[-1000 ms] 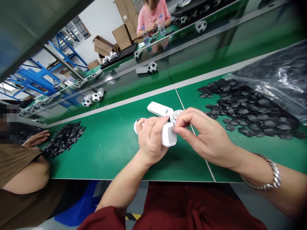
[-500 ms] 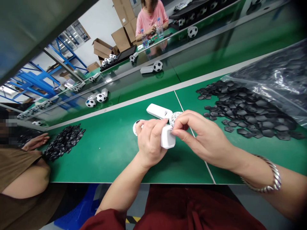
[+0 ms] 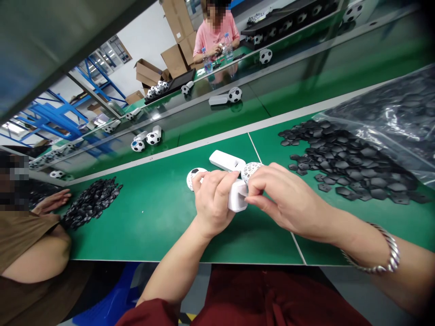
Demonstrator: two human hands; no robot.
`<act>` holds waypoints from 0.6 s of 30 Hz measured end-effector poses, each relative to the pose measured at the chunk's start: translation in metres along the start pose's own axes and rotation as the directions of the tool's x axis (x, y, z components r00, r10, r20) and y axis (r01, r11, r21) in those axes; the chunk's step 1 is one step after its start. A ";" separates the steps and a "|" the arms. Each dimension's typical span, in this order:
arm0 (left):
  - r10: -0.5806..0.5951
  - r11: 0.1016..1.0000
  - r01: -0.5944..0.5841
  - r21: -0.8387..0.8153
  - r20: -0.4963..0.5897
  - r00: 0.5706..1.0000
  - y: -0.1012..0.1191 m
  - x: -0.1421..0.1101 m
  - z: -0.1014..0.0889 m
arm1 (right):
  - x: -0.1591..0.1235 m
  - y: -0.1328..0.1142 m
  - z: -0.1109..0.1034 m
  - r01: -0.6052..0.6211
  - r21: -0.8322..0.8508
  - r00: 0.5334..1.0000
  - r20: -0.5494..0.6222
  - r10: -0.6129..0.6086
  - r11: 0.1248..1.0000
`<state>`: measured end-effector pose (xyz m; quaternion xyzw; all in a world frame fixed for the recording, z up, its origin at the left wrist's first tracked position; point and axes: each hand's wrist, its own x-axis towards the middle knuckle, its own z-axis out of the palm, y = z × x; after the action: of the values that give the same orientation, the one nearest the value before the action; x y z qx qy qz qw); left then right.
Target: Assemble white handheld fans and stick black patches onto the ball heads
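Note:
My left hand (image 3: 213, 203) grips a white plastic handle (image 3: 237, 197) above the green table (image 3: 152, 213). The fingertips of my right hand (image 3: 283, 199) pinch at the end of that handle. Behind my hands lie another white handle (image 3: 227, 160) and a white lattice ball shell (image 3: 250, 169). A partly covered ball (image 3: 194, 175) with a black patch shows past my left fingers. A heap of black pentagon patches (image 3: 343, 156) spreads out to the right of my right hand.
A clear bag of black patches (image 3: 394, 108) lies at far right. A second pile of patches (image 3: 91, 201) lies at left by a co-worker's hand (image 3: 50, 201). Football-patterned pieces (image 3: 146, 139) ride the belt behind. A person in pink (image 3: 215, 34) sits opposite.
My hands have stayed together on the handle and shifted slightly; my right fingertips sit lower on its end. The footballs on the belt have moved to the right.

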<state>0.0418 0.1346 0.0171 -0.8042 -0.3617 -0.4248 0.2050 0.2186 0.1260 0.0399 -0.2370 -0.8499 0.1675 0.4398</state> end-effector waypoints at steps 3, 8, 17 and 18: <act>-0.155 0.986 0.155 0.068 0.003 0.988 -0.012 -0.001 0.000 | -0.004 -0.007 -0.005 0.051 0.170 0.999 -0.013 -0.050 0.984; -0.170 0.975 0.171 0.140 -0.017 0.985 -0.021 -0.001 -0.006 | -0.005 -0.016 -0.016 -0.184 0.478 0.941 -0.166 0.294 0.859; -0.097 0.984 0.122 0.127 -0.185 0.978 -0.029 -0.015 0.018 | 0.115 0.038 -0.147 -0.101 0.412 0.687 -0.630 0.363 0.906; -0.128 0.977 0.160 0.143 -0.214 0.969 -0.029 -0.015 0.022 | 0.137 0.045 -0.165 -0.088 0.377 0.635 -0.691 0.344 0.922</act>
<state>0.0257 0.1613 -0.0074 -0.7091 -0.4293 -0.4882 0.2731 0.2979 0.2515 0.2016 -0.3140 -0.5221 0.2382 0.7564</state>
